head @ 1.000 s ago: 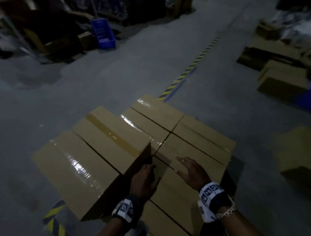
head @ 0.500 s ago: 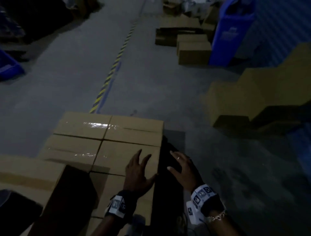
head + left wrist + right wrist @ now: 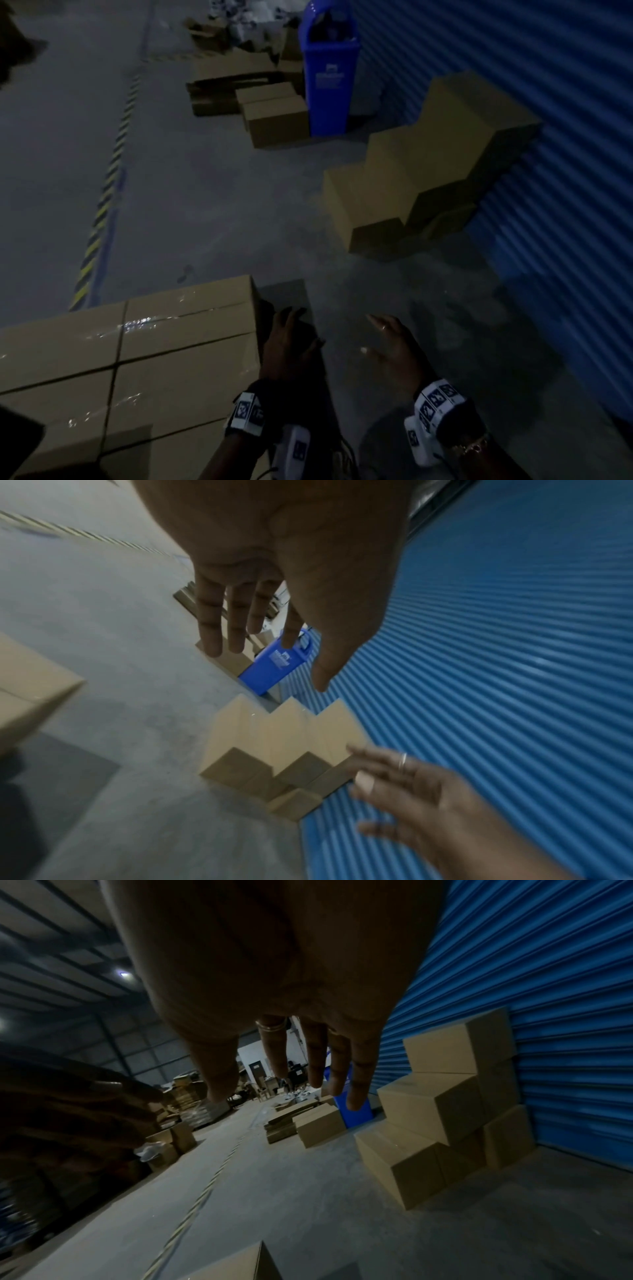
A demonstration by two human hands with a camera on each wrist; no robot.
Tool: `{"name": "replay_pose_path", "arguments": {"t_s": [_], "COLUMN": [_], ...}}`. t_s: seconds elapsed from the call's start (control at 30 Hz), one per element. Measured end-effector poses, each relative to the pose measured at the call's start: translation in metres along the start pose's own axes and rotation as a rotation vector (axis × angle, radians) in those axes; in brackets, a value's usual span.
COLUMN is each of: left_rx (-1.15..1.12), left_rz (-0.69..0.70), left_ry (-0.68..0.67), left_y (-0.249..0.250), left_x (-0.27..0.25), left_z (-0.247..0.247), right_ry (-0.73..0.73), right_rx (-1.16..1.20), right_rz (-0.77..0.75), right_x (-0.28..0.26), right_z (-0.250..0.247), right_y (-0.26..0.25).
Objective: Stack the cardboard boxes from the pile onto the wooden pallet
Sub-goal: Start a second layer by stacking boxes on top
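- The left hand is spread, fingers straight, holding nothing — it hangs just off the right edge of the stacked boxes, which lie to its left; whether it touches them cannot be told.
- The right hand is also spread and bare of any load, out over the concrete floor, apart from the left hand.
- The pile of cardboard boxes stands stepped ahead and to the right of both hands, against the blue corrugated wall.
- Further ahead — a blue bin with more boxes beside it.
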State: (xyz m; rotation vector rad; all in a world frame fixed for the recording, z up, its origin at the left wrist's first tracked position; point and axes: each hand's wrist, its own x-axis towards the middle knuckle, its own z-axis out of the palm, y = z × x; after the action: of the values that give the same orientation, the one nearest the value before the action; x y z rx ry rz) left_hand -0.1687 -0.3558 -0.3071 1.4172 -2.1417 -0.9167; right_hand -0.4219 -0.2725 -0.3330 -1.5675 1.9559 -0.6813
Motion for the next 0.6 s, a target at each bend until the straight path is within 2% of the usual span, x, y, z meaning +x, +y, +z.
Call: {"name": "replay_pose_path", "arguments": {"t_s": [0.1,0.27,0.4,0.6], "left_rx": [-0.078,-0.107,-0.132,-0.181], "left_rz": [-0.018,-0.001,0.051,0.064], "left_ry": [0.018,-0.049,-0.071,-0.035], "left_y": [0.020,0.037,0.051,0.082], "left_x": [0.013,0.037,0.056,0.096], "left_z": [-0.007,-0.014,-0.015,0.005], "right_ry": [0.015,0.052,0.145,0.192], "right_rx": [0.037,0.007,0.033,0.111], "right_rz": [0.063,0.048,0.092,0.165], "right_x": [0.004,0.021,0.020,0.018], "right_z": [-0.008,-0.031,-0.059,-0.098], "right_y": [-0.004,-0.030,-0.043,-0.026]}}
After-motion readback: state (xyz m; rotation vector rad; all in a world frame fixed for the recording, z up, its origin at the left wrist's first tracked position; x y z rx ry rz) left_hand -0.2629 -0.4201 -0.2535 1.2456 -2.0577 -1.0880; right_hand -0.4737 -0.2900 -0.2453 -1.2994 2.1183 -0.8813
